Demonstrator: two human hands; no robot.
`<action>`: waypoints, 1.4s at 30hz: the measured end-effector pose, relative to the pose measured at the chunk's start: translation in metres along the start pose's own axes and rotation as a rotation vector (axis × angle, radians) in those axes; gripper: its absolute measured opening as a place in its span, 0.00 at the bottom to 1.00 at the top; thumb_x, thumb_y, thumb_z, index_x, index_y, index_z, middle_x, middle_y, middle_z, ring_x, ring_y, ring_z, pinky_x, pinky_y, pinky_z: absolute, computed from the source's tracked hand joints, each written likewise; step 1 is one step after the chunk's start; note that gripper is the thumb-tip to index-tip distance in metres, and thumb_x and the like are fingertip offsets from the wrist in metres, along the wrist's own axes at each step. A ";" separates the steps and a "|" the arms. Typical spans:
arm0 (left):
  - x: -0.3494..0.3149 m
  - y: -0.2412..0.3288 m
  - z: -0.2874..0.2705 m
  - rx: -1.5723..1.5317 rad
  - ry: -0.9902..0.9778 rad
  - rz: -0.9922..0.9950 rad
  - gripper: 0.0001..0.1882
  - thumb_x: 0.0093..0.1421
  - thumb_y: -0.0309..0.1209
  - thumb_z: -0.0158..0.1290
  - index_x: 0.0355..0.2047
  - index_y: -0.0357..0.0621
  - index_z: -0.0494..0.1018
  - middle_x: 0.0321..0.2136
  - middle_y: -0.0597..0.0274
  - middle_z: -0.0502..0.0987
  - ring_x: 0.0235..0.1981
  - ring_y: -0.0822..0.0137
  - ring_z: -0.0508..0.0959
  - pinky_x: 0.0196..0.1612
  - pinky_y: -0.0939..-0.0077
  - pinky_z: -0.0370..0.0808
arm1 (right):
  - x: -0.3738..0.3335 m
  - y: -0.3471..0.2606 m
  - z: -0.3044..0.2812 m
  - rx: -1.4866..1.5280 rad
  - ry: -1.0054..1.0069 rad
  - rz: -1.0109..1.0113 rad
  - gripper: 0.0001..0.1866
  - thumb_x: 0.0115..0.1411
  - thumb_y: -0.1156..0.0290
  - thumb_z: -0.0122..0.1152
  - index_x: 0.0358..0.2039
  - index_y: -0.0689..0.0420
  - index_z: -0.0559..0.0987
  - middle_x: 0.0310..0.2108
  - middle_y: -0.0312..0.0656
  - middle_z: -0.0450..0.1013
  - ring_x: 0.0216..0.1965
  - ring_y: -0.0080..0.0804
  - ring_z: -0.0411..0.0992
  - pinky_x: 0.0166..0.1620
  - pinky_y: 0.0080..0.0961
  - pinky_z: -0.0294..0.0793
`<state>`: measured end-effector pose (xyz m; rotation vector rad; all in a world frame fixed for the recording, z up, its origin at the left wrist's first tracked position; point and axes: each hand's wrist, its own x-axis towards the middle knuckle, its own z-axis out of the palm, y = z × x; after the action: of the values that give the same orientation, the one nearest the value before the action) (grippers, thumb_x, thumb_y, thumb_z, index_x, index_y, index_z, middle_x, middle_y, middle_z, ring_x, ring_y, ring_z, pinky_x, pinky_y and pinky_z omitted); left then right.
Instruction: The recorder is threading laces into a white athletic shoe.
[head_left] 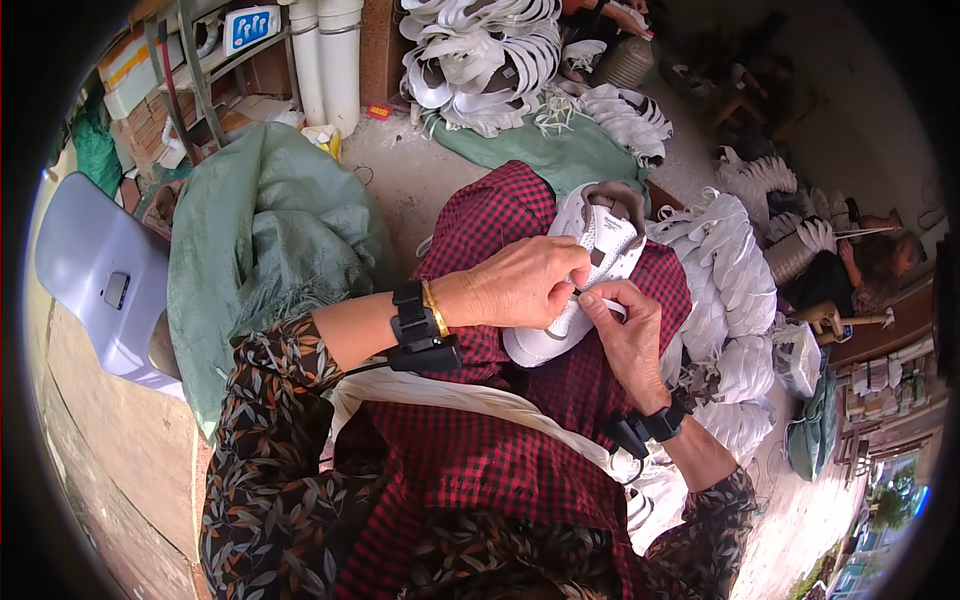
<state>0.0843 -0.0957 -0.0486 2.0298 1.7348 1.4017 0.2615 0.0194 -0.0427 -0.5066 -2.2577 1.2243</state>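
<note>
A white shoe (545, 345) with a grey-brown collar lining lies across my lap, its toe toward me and its heel away. Over its lacing area, my left hand (525, 283) comes in from the left with fingers curled in a pinch. From the lower right, my right hand (632, 325) presses thumb and forefinger together at the same spot. The fingertips of both hands nearly meet on the shoe. What they pinch is too small to make out. A red-and-black checked apron (480, 440) covers my lap, with a bundle of white strands (465, 408) lying across it.
Left of me, a green sack (280, 230) stands beside a grey-blue plastic chair (95, 270). White shoe parts (480, 60) are heaped ahead on a green sheet (520, 150). More white pieces (720, 270) pile up close on my right. Other people (870, 265) sit at the far right.
</note>
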 end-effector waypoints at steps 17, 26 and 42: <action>-0.004 -0.002 -0.012 -0.111 -0.046 -0.026 0.14 0.50 0.16 0.55 0.38 0.39 0.74 0.21 0.61 0.67 0.20 0.66 0.69 0.25 0.66 0.67 | 0.003 -0.022 0.000 -0.406 0.046 -0.136 0.05 0.57 0.75 0.70 0.33 0.60 0.84 0.30 0.44 0.78 0.31 0.38 0.78 0.31 0.31 0.75; -0.003 -0.001 -0.011 -0.147 -0.038 -0.024 0.09 0.53 0.18 0.59 0.35 0.37 0.75 0.24 0.60 0.70 0.21 0.66 0.71 0.26 0.69 0.70 | 0.002 -0.021 0.002 -0.425 0.023 -0.242 0.09 0.57 0.77 0.67 0.39 0.59 0.81 0.34 0.46 0.77 0.32 0.43 0.79 0.33 0.33 0.76; -0.151 -0.048 -0.391 0.846 0.230 -0.587 0.02 0.58 0.20 0.53 0.28 0.37 0.75 0.23 0.54 0.77 0.26 0.62 0.77 0.33 0.67 0.75 | 0.008 -0.017 -0.024 -0.268 -0.177 -0.082 0.19 0.55 0.80 0.68 0.46 0.59 0.73 0.25 0.42 0.70 0.28 0.36 0.74 0.35 0.34 0.74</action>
<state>-0.2078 -0.3805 0.0580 1.3714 3.0583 0.7843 0.2679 0.0307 -0.0157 -0.4111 -2.5848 0.9640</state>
